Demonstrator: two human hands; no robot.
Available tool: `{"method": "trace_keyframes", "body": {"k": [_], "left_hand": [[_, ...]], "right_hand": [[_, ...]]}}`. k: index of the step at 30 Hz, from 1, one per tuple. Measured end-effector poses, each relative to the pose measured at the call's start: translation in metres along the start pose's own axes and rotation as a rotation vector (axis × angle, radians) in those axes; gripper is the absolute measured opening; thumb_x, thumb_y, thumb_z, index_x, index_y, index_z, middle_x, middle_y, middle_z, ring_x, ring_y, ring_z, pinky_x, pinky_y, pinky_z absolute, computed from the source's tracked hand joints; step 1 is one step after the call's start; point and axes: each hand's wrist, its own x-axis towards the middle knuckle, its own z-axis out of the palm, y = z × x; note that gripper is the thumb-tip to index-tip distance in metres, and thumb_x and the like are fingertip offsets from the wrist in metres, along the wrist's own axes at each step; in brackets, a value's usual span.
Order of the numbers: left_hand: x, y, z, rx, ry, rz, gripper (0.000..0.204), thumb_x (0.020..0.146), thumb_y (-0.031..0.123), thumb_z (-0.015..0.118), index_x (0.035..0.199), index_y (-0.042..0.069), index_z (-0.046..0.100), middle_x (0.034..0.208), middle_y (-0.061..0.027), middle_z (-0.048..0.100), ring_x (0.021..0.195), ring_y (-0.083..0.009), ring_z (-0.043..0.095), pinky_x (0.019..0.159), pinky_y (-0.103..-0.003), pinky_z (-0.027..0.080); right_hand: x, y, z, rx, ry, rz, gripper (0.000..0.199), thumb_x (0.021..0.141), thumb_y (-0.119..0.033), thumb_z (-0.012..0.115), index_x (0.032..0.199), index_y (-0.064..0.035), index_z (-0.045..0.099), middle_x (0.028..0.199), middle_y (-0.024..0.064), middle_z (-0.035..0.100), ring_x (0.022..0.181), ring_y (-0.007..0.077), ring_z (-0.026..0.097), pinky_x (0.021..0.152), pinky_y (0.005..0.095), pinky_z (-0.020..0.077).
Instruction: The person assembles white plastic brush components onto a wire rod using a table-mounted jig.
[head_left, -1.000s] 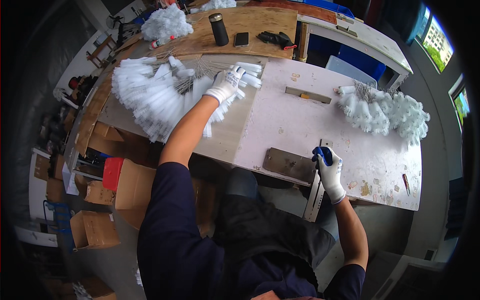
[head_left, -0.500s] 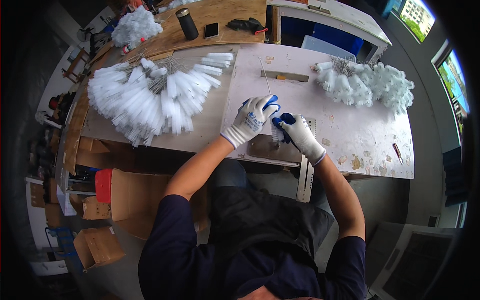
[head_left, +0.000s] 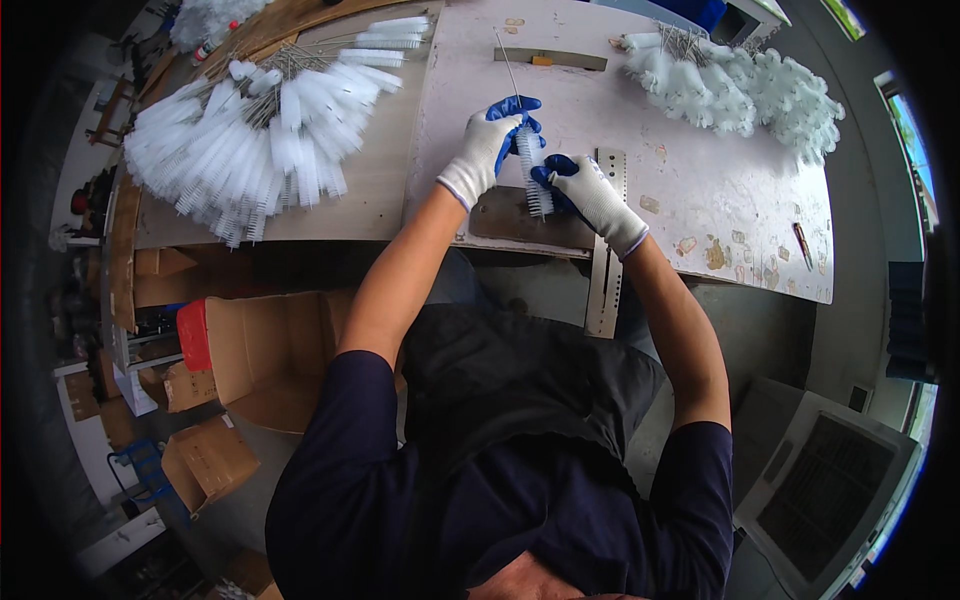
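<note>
Left hand point(head_left: 485, 148) moved off the pile point(head_left: 255, 145), grip around a slim, white-bristled, wire-stemmed brush point(head_left: 533, 172); right hand point(head_left: 598, 194): grip unclear.

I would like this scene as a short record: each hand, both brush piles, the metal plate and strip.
Left hand: white-and-blue glove, holding a cylindrical white-bristled brush, thin wire stem pointing away
Right hand: white-and-blue glove, fingers at the brush; contact unclear
Left pile: white cylindrical brushes, fanned out
Right pile: fluffy white brushes, heaped
Flat dark metal plate: at front edge of pale table
Long perforated metal strip: overhanging that edge
</note>
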Motion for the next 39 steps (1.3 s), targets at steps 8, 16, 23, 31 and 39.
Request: {"method": "trace_keyframes", "body": {"k": [8, 16, 23, 31, 39], "left_hand": [[0.011, -0.006, 0.010, 0.160, 0.154, 0.043, 0.026, 0.093, 0.006, 0.054, 0.114, 0.003, 0.069, 0.087, -0.0101, 0.069, 0.070, -0.0200, 0.067, 0.066, -0.030, 0.056], [0.018, -0.011, 0.019, 0.178, 0.152, 0.038, 0.024, 0.091, 0.001, 0.054, 0.109, 0.002, 0.070, 0.086, -0.0074, 0.069, 0.072, -0.0158, 0.065, 0.066, -0.029, 0.055], [0.019, -0.006, 0.016, 0.245, 0.124, 0.043, 0.023, 0.092, 0.003, 0.056, 0.109, 0.004, 0.071, 0.084, -0.0095, 0.070, 0.071, -0.0148, 0.065, 0.065, -0.028, 0.054], [0.023, -0.013, 0.023, 0.325, 0.156, -0.008, 0.022, 0.090, 0.002, 0.057, 0.106, 0.005, 0.072, 0.083, -0.0079, 0.071, 0.070, -0.0166, 0.067, 0.064, -0.030, 0.054], [0.033, -0.014, 0.068, 0.789, 0.080, 0.039, 0.022, 0.088, 0.010, 0.058, 0.104, 0.003, 0.071, 0.087, -0.0119, 0.073, 0.077, -0.0182, 0.069, 0.068, -0.031, 0.054]], "right_hand": [[-0.003, -0.010, 0.004, -0.194, 0.068, -0.084, 0.024, 0.088, -0.017, 0.058, 0.104, -0.0025, 0.069, 0.093, 0.0215, 0.069, 0.087, 0.0338, 0.069, 0.080, 0.0396, 0.0519], [-0.005, 0.009, 0.008, -0.480, 0.198, -0.213, 0.022, 0.087, -0.020, 0.063, 0.100, -0.0036, 0.066, 0.089, 0.0176, 0.069, 0.083, 0.0353, 0.067, 0.077, 0.0419, 0.0520], [-0.037, -0.014, -0.018, -0.851, 0.116, -0.774, 0.046, 0.077, -0.025, 0.073, 0.119, -0.0114, 0.060, 0.124, 0.0100, 0.058, 0.098, 0.0306, 0.060, 0.082, 0.0421, 0.0519], [-0.010, -0.005, -0.017, -1.229, -0.225, -0.948, 0.047, 0.077, -0.028, 0.068, 0.122, -0.0132, 0.062, 0.121, 0.0099, 0.055, 0.101, 0.0267, 0.058, 0.086, 0.0392, 0.0492], [-0.005, 0.006, -0.010, -1.145, -0.169, -1.039, 0.018, 0.076, -0.025, 0.065, 0.086, -0.0101, 0.065, 0.093, 0.0072, 0.063, 0.093, 0.0245, 0.060, 0.080, 0.0367, 0.0486]]}}
